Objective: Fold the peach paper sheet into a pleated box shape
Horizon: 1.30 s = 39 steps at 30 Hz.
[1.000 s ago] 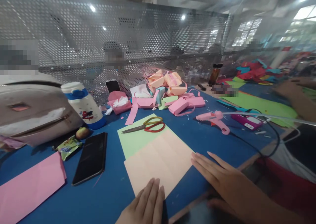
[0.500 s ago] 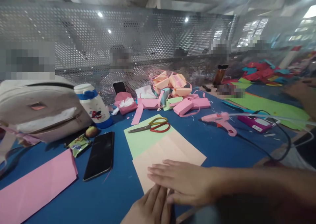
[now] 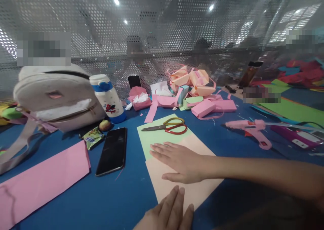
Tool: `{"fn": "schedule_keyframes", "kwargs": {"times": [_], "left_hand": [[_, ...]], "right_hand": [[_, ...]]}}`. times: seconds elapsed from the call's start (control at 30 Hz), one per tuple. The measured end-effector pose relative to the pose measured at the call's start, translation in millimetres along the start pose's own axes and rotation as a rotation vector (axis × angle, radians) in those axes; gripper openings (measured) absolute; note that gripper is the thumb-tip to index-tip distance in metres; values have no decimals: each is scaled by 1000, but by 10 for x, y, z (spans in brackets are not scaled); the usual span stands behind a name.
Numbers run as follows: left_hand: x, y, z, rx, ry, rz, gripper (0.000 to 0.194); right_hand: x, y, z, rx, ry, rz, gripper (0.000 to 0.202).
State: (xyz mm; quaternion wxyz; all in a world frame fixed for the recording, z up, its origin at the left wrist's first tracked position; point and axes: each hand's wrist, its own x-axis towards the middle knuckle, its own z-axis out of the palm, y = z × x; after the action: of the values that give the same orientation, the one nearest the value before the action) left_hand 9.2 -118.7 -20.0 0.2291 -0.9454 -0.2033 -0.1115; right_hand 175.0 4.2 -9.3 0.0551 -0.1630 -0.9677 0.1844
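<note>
Lying under the unclenched right grip [image 3: 184, 164], peach paper [image 3: 194, 191] met the seemingly loose left grip [image 3: 168, 211] along the near edge.

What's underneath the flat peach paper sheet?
A flat light-green paper sheet shows beyond its far edge; how far it extends beneath the peach sheet, and anything else there, is covered.

The slim-fingered left grip [image 3: 167, 211], right grip [image 3: 180, 163] and right forearm [image 3: 253, 169] are bare.
</note>
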Motion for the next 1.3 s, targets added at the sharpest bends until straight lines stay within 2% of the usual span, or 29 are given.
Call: {"fn": "schedule_keyframes", "kwargs": {"times": [0.07, 0.17, 0.23, 0.3, 0.4, 0.53, 0.7, 0.87, 0.93, 1.0, 1.07, 1.13, 1.17, 1.23, 1.3], "left_hand": [[-18, 54, 87, 0, 40, -18, 24], [-43, 139, 232, 8, 250, -130, 22], [-38, 134, 253, -7, 275, -138, 21], [-16, 64, 197, -59, 231, -97, 22], [18, -87, 73, -112, 196, -113, 26], [25, -167, 46, -188, 159, -109, 26], [49, -144, 107, -437, 114, -193, 31], [46, -239, 17, -852, 55, -292, 25], [32, -313, -20, -1039, 104, -414, 24], [19, -399, -19, -1143, 249, -656, 20], [11, -485, 21, -1204, 413, -926, 8], [9, -554, 73, -1324, 466, -1100, 14], [10, -576, 92, -1400, 437, -1139, 18], [14, -596, 104, -1510, 302, -1156, 21], [16, -590, 85, -1506, 168, -1142, 28]], "right_hand": [[3, 6, 5, -2, 4, 0, 74], [-3, 21, 9, -1, -4, -4, 74], [-8, 30, 7, 3, -15, -15, 73], [-12, 32, -8, 12, -14, -32, 71], [-2, 16, -70, 32, 58, -17, 57], [82, 1, -207, 36, 138, 125, 34], [193, 67, -345, 181, 40, 269, 31], [121, 124, -462, 237, -52, 377, 26], [89, 142, -511, 303, -89, 395, 17], [83, 152, -549, 415, -90, 374, 9], [98, 141, -570, 524, -34, 354, 8], [118, 104, -575, 594, 33, 360, 11], [125, 80, -573, 624, 51, 368, 14], [130, 31, -567, 685, 61, 375, 19], [123, -2, -561, 737, 53, 372, 21]]}}
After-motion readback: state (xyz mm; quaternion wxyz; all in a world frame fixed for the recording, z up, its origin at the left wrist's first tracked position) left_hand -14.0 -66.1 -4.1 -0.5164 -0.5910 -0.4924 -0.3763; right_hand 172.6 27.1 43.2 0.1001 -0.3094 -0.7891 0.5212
